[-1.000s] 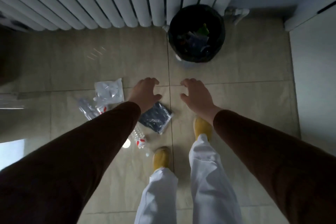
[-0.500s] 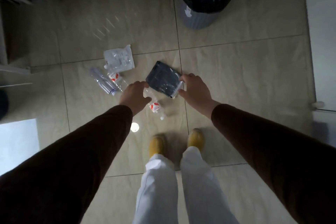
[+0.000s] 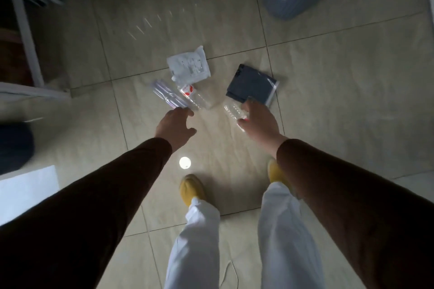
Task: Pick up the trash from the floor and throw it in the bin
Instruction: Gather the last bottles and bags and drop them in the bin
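On the floor [image 3: 328, 105] lies the trash: my right hand [image 3: 258, 122] closes around a clear bottle [image 3: 232, 110], left hand [image 3: 175, 124] open and empty. Next, I judge, carry it to the bin [image 3: 288, 0].

The person is wearing long dark brown sleeves [image 3: 98, 197] that are covering both arms down to the wrists, leaving the left hand [image 3: 175, 125] and right hand [image 3: 259, 119] bare, with no gloves or rings showing. Loose white trousers [image 3: 285, 237] are covering both legs, falling in soft folds to the ankles. Mustard-yellow shoes [image 3: 191, 189] with rounded toes are showing below the trouser hems, the right one mostly hidden behind the right sleeve.
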Motion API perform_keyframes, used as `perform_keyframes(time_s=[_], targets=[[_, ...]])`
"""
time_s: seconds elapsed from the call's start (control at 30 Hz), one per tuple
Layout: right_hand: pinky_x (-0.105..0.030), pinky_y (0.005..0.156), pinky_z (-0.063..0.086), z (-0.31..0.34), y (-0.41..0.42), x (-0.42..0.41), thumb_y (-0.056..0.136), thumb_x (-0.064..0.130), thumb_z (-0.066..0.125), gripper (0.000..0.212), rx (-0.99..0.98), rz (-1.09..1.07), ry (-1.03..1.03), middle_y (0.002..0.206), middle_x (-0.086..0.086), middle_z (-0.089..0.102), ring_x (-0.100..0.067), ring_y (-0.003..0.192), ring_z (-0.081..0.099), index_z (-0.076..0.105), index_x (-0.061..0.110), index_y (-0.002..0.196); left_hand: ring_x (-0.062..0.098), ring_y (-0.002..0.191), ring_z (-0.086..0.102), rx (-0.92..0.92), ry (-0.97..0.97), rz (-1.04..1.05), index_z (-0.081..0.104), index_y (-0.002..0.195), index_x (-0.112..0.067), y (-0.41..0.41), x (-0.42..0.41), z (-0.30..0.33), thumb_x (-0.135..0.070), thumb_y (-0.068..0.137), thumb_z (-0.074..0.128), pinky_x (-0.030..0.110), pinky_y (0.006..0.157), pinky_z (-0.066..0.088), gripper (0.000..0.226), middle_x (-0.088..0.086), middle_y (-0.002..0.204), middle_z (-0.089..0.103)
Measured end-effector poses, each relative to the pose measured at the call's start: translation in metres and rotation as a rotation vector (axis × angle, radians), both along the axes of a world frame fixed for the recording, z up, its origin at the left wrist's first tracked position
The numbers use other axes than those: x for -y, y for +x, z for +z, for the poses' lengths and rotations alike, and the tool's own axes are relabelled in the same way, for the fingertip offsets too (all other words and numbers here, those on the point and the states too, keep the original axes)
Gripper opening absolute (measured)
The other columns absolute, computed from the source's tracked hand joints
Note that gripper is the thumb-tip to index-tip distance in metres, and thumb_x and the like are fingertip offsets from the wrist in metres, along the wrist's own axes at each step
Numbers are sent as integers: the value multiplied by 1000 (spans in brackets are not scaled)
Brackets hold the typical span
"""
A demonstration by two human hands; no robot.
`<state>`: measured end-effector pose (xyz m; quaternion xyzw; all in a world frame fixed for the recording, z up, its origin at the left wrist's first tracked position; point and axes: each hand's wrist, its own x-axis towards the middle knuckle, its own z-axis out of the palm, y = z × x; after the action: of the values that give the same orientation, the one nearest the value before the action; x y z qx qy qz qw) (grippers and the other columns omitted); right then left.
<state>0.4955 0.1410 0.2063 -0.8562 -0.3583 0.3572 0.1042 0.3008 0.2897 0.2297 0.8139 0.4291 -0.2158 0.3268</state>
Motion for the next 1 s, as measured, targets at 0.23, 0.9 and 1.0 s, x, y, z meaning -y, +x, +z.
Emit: perform_keyframes(time_s=[0.23, 0.9, 1.0], targets=[[-39, 94, 50, -30, -40, -20, 91, 27, 62, 42, 15, -34, -64, 126, -7, 61, -26, 117, 55, 56, 18, 132, 23, 124, 51, -61, -16, -18, 55, 133, -19, -32, -52, -30, -30, 87, 70, 38, 101, 43, 50, 3, 133, 57], [-45, 96, 49, -202, -5, -34, 88, 25, 67, 54, -17, -299, -345, 131, -16, 55, -34, 120, 50, 48, 8, 135, 28, 119, 51, -109, 24, -536, 49, 136, -13, 53, -144, -205, -21, 85, 70, 41, 101, 45, 55, 10, 128, 55], [-46, 95, 48, -241, -11, -28, 85, 27, 71, 64, 4, -357, -373, 134, -15, 52, -35, 121, 47, 43, 11, 139, 28, 120, 50, -123, 110, -703, 46, 138, -13, 70, -147, -248, -17, 83, 69, 41, 97, 47, 60, 10, 133, 52]])
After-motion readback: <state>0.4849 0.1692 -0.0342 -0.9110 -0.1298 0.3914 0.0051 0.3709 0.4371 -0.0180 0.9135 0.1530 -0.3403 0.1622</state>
